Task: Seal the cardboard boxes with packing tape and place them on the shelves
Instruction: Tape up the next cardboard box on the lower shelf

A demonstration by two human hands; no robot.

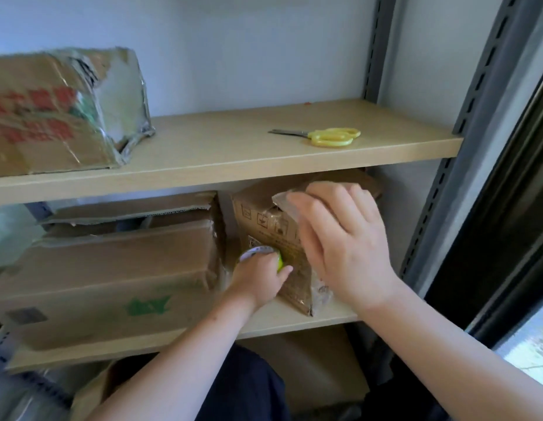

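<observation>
Small cardboard box (265, 226) upright on the lower shelf (331, 314), tall axis vertical, printed handling symbols on the face toward the camera, clear tape glossy and wrinkled over its near corner and down to its base. Right hand (346, 247) spread wide and flat against that taped corner, fingers straight and reaching up over the top edge. Left hand (261, 279) lower and just beside the box's left face, fingers curled round a roll of packing tape (258, 253) with a yellow-green core, roll pressed to the cardboard near the bottom. Left of the left hand, touching or nearly touching the small box, a long brown carton (112, 268) lying flat with a green mark on its front, long axis running left to right, top flaps dented. Behind it another flattened carton (130, 208) with a torn edge; contents of all cartons hidden. Above both hands, on the pale wood-grain upper shelf (233, 153): yellow-handled scissors (325, 136) lying flat above the right hand, blades pointing left, and far left a crumpled tape-wrapped box (60, 110) with red print. Grey slotted metal upright (464, 117) to the right of the right hand.
</observation>
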